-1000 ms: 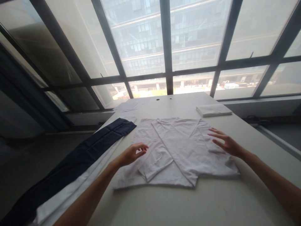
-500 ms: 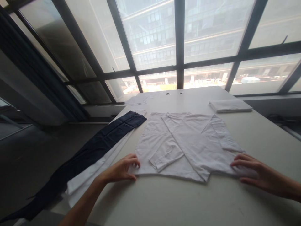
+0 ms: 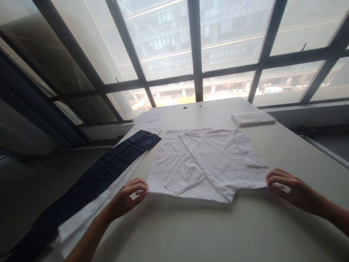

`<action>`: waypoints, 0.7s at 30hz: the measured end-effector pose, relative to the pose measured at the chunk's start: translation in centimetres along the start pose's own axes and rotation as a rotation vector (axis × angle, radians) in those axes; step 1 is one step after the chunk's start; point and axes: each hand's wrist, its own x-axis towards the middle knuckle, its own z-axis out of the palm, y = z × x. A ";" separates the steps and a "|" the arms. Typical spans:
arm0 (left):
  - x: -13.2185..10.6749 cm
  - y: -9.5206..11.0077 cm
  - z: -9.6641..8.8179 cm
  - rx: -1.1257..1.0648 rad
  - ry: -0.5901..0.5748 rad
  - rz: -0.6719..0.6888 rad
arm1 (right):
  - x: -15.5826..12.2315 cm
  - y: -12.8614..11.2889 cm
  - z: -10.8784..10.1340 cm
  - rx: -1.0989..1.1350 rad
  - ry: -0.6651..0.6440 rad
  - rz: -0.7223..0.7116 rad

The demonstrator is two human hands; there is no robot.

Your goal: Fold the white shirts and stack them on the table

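A white shirt (image 3: 207, 160) lies flat on the pale table (image 3: 207, 229) with both sleeves folded across its middle. My left hand (image 3: 128, 198) pinches the shirt's near left corner. My right hand (image 3: 289, 187) pinches the near right corner. The near hem is lifted slightly off the table and casts a shadow underneath.
Dark navy trousers (image 3: 89, 182) lie over a white cloth (image 3: 89, 214) along the table's left edge. A folded white garment (image 3: 252, 118) sits at the far right, flat white pieces (image 3: 148, 116) at the far left. Large windows rise behind the table.
Both hands came down from above the shirt to its near corners and closed on them. The near hem has risen a little off the table.
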 end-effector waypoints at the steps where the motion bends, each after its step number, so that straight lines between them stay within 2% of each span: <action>1: 0.5 -0.1 -0.3 -0.012 0.021 -0.008 | 0.2 0.0 -0.3 0.030 -0.019 0.000; 3: 1.5 -0.7 -0.9 -0.025 0.083 -0.039 | 0.8 -0.1 -1.0 0.094 -0.036 0.025; 6: 3.3 -2.6 -1.4 -0.037 0.187 -0.121 | 2.4 0.1 -2.0 0.131 0.011 0.099; 11: 7.4 -5.8 -0.9 -0.077 0.325 -0.305 | 6.2 1.6 -2.1 0.109 0.084 0.244; 14: 10.1 -7.0 -0.2 -0.047 0.335 -0.372 | 8.7 3.1 -1.4 0.127 0.083 0.301; 17: 12.2 -8.3 0.8 0.035 0.347 -0.383 | 10.5 4.5 -0.7 0.124 0.077 0.342; 21: 13.3 -10.1 2.5 0.135 0.315 -0.345 | 11.6 6.2 0.4 0.103 0.055 0.372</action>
